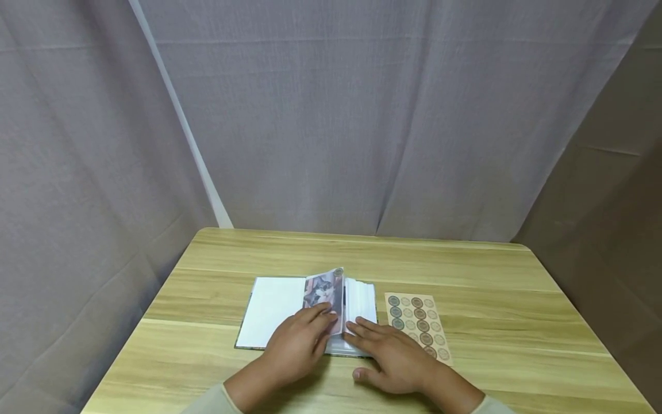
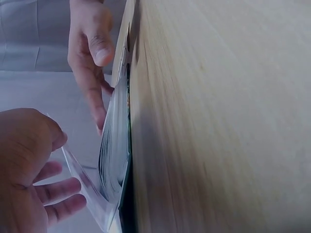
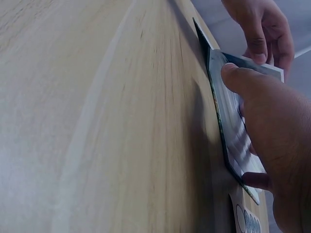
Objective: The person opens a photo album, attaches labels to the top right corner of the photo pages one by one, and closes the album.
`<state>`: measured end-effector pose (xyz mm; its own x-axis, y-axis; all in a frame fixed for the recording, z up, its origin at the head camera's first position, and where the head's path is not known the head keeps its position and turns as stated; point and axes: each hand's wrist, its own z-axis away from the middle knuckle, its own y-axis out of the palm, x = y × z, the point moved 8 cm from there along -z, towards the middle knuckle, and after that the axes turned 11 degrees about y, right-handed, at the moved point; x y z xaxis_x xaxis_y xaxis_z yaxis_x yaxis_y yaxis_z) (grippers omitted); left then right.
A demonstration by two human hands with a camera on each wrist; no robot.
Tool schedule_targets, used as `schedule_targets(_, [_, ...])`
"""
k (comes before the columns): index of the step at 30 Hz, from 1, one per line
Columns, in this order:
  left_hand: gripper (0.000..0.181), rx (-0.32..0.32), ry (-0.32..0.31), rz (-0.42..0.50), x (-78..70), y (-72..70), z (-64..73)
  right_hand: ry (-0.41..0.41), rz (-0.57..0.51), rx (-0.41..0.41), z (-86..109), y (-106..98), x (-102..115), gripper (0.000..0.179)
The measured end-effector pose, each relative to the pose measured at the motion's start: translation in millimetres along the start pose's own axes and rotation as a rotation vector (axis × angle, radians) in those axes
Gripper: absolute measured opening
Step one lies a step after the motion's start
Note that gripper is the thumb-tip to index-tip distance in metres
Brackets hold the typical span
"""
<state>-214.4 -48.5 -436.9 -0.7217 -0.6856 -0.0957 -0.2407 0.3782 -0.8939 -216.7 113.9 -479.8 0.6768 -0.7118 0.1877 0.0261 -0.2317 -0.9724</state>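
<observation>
A small photo album [image 1: 271,310] lies spread on the table, its white inside cover to the left and a thick stack of clear-sleeved pages [image 1: 362,299] to the right. One album page [image 1: 319,290], with a picture of a grey-and-white cat and a round sticker in its top corner, stands raised at a slant. My left hand [image 1: 297,345] pinches this page near its free lower edge, thumb on one side and fingers on the other in the right wrist view. With fingers extended, my right hand [image 1: 398,353] rests on the page stack's lower part.
A beige sheet of round stickers [image 1: 414,313] lies right of the album, partly covered by the right hand. The wooden table [image 1: 517,322] has grey curtains [image 1: 331,126] behind it and at its sides.
</observation>
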Motion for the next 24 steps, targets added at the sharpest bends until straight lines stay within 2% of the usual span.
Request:
schedule_targets(7, [0.048, -0.058, -0.014, 0.011, 4.6, -10.5, 5.3, 0.037, -0.003, 0.034, 0.1, 4.2, -2.3, 0.071])
schedule_targets(16, [0.059, -0.137, -0.046, -0.009, 10.7, -26.4, 14.5, 0.039, -0.036, 0.037, -0.6, 2.9, -1.0, 0.070])
schedule_targets(21, [0.071, -0.165, -0.082, -0.008, 15.1, -31.7, 21.6, 0.050, -0.058, 0.044, -0.8, 2.1, -1.1, 0.069])
schedule_targets(24, [0.072, -0.176, -0.111, -0.023, 18.4, -34.3, 27.5, 0.054, -0.066, 0.051, -0.7, 2.7, -1.5, 0.069])
